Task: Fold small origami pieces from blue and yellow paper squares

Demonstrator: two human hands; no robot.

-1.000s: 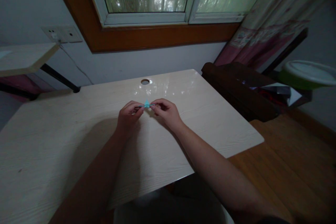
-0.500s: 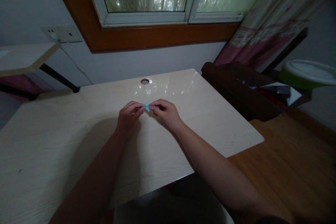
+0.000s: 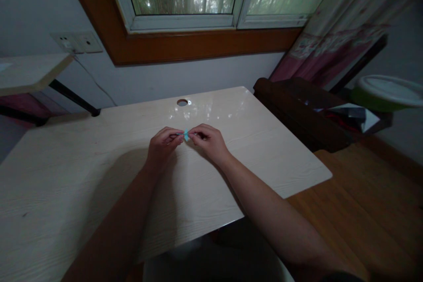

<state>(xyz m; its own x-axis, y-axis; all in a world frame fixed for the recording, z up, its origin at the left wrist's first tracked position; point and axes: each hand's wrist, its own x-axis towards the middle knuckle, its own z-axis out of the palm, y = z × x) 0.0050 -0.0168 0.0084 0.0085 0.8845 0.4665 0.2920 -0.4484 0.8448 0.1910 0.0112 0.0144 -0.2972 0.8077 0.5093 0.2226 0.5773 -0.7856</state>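
Between my two hands is a small light-blue folded paper piece (image 3: 186, 135), with points showing above and below the fingertips. My left hand (image 3: 164, 139) pinches its left side between thumb and fingers. From the other side, my right hand (image 3: 207, 139) grips it with thumb and forefinger. The fingertips cover much of the paper, so its full shape is hidden. Both hands are close above the pale wood-grain table (image 3: 211, 194), around the middle of its far half.
A round cable hole (image 3: 182, 102) lies near the table's back edge. At the left, a raised shelf (image 3: 29, 72) stands on black legs. Beyond the right edge are a dark brown piece of furniture (image 3: 291, 105) and a green tub with a pale lid (image 3: 386, 92).
My left fingertips have shifted slightly right, closer to the right ones, and less of the blue paper shows between them. The right hand has barely moved.
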